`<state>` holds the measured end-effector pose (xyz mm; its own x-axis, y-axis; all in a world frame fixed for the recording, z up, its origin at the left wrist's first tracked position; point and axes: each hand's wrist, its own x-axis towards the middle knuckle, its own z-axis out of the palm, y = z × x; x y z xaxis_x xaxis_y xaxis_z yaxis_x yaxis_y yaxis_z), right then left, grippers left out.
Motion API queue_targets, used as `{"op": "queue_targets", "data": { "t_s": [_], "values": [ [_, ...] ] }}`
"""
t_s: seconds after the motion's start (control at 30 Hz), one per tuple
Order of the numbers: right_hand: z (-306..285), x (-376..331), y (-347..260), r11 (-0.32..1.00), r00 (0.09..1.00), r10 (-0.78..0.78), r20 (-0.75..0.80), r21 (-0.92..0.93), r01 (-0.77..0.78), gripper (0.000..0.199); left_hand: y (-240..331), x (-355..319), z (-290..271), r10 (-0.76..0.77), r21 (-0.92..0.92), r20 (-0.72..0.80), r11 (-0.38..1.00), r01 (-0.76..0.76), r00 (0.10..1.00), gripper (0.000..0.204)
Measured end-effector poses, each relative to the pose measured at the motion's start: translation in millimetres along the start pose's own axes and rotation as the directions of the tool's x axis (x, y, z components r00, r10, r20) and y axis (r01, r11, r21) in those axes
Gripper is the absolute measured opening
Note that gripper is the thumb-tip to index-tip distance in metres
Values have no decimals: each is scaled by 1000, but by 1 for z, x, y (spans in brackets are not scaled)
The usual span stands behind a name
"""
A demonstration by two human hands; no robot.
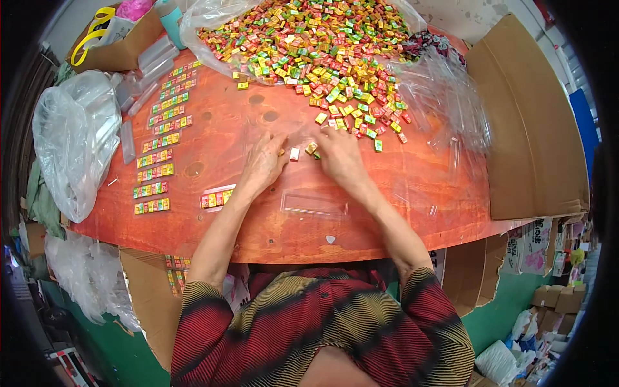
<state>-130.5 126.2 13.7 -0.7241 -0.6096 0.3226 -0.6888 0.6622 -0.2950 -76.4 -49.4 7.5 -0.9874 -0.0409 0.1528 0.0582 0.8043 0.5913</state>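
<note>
**Striped sleeves lean over a worktop of wrapped candies**

Striped red-and-olive sleeves fill the bottom of the view, and both bare forearms reach forward from them onto the round orange worktop (412,180). Left hand (263,162) lies palm down with its fingers spread and loosely curled on the wood, clamped on nothing that shows. Right hand (338,155) also rests flat, fingertips bent over a few loose candies (311,148); whether it pinches one, I cannot tell. One pale wrapped piece (294,153) sits between the two hands, touching neither clearly.

Just nearer the person lies an empty clear plastic tray (314,205), placed within easy reach of both hands. A partly filled tray (216,198) lies beside the left forearm. Along the left edge, filled trays (158,158) stand in a column, seemingly set aside out of the working space.

Beyond the hands, a big heap of red, yellow and green candies (309,45) spills from an open plastic bag (206,19), its loose edge reaching almost to the right hand's fingertips. Empty clear sleeves (445,97) pile up to the right, against a cardboard sheet (529,129).
</note>
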Motion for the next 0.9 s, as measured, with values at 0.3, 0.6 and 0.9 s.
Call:
{"op": "queue_targets", "data": {
  "t_s": [0.3,0.6,0.9],
  "values": [
    [-22,-21,6,970,959,202,197,97,-224,47,3,4,0,90,-119,119,990,-75,989,52],
    [-5,-15,-9,979,983,176,54,99,-181,42,8,13,9,93,-82,185,993,-79,978,45],
    [1,-20,8,978,998,-64,-17,197,66,40,11,11,16,172,-46,88,985,-169,981,46]
  ]
}}
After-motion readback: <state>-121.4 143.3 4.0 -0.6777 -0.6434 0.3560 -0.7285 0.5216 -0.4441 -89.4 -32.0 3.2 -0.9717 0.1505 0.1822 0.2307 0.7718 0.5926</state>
